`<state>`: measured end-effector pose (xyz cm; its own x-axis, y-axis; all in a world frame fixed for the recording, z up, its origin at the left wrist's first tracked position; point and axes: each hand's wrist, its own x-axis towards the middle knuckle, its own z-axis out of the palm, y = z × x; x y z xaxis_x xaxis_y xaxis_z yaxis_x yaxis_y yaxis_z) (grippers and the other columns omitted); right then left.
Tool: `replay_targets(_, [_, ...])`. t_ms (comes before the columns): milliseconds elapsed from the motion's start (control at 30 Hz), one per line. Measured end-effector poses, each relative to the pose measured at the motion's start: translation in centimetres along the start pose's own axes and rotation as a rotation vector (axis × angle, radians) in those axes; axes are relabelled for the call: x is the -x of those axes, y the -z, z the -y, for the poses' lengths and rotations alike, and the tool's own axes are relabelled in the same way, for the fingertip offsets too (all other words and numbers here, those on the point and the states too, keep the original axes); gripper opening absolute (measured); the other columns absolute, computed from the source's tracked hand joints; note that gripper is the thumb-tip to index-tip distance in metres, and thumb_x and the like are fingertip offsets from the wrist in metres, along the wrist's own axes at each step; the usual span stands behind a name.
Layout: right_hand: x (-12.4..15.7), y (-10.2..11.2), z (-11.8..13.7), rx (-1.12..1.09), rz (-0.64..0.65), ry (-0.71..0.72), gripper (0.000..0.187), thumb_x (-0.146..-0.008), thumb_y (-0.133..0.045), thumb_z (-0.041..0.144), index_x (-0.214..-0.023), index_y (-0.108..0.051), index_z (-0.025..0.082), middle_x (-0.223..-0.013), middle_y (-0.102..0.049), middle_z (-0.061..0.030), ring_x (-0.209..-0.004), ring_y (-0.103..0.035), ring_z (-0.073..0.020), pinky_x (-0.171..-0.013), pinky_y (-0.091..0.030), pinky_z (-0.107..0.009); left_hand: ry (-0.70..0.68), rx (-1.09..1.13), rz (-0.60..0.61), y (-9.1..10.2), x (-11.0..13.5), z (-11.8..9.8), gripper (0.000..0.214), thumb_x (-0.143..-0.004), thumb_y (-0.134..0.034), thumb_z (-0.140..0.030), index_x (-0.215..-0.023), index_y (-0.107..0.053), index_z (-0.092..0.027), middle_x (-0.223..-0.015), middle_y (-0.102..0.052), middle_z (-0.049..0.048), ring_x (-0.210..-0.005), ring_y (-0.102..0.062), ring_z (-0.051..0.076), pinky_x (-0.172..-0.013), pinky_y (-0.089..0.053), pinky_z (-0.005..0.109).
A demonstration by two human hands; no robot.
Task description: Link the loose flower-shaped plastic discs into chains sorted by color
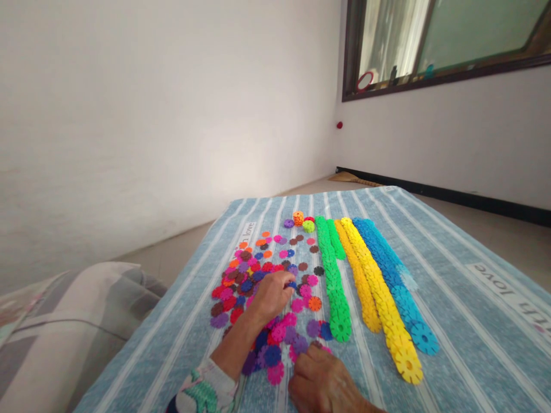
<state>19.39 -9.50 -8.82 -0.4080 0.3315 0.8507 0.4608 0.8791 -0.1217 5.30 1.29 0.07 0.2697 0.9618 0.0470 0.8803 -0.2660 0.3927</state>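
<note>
My left hand reaches into a loose heap of flat plastic snowflake discs in red, pink, purple, orange and brown, and its fingertips pinch a small dark blue disc. Nearer to me, my right hand rests at the heap's near edge with its fingers curled; what they hold, if anything, is hidden. To the right lie long rows of joined discs: green, yellow and blue. Everything sits on a blue striped cloth.
A short orange stack of discs and a light green disc stand at the far end of the heap. A grey cushion or bundle lies at left. White walls, a dark-framed window and bare floor surround the cloth.
</note>
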Motion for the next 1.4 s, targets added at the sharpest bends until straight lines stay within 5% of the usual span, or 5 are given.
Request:
replay_targets(533, [-0.1,0.5,0.0,-0.035,0.089,-0.017,0.022,-0.085,-0.050,0.017,-0.065,-0.042,0.022,-0.061,-0.048,0.0015,-0.055,-0.044,-0.0153,-0.057,-0.035,-0.030,-0.037,-0.066,0.004,-0.3,0.4,0.7,0.025,-0.080,-0.051,-0.013,-0.093,-0.071,-0.019,-0.096,-0.073,0.0057,-0.094,-0.066,0.019,-0.084,-0.044,0.026])
replay_targets(767, [0.0,1.1,0.2,-0.033,0.200,-0.035,0.020,-0.077,-0.060,0.021,-0.067,-0.043,0.022,-0.066,-0.052,0.0016,-0.058,-0.047,-0.0160,-0.057,-0.037,-0.030,0.022,0.046,-0.028,-0.4,0.6,0.9,0.023,-0.078,-0.052,-0.014,-0.087,-0.073,-0.020,-0.086,-0.074,0.0030,-0.083,-0.067,0.016,-0.076,-0.046,0.024])
replay_targets(967, [0.5,-0.3,-0.1,0.066,0.133,0.019,0.026,-0.082,-0.058,0.023,-0.062,-0.041,0.022,-0.060,-0.046,0.0022,-0.052,-0.046,-0.0154,-0.056,-0.042,-0.031,-0.007,0.154,-0.051,0.0,0.1,0.6,0.025,-0.076,-0.053,-0.016,-0.090,-0.073,-0.020,-0.077,-0.072,0.0007,-0.074,-0.066,0.016,-0.072,-0.047,0.024])
replay_targets(1167, [1.1,-2.1,-0.5,0.125,0.049,0.052,0.031,-0.084,-0.056,0.027,-0.058,-0.040,0.022,-0.055,-0.043,0.0023,-0.048,-0.045,-0.0156,-0.049,-0.038,-0.029,-0.091,0.236,-0.071,0.4,-2.8,-2.3,0.018,-0.074,-0.053,-0.015,-0.082,-0.069,-0.018,-0.069,-0.066,-0.0023,-0.067,-0.061,0.013,-0.065,-0.046,0.022])
replay_targets(1400, [1.6,-3.6,-0.9,0.181,-0.004,0.059,0.038,-0.084,-0.058,0.024,-0.054,-0.035,0.021,-0.050,-0.040,0.0031,-0.047,-0.043,-0.0139,-0.050,-0.040,-0.028,-0.270,0.153,0.011,-1.6,-9.6,-7.1,0.018,-0.070,-0.054,-0.008,-0.077,-0.070,-0.016,-0.071,-0.067,-0.0003,-0.070,-0.061,0.013,-0.064,-0.044,0.021])
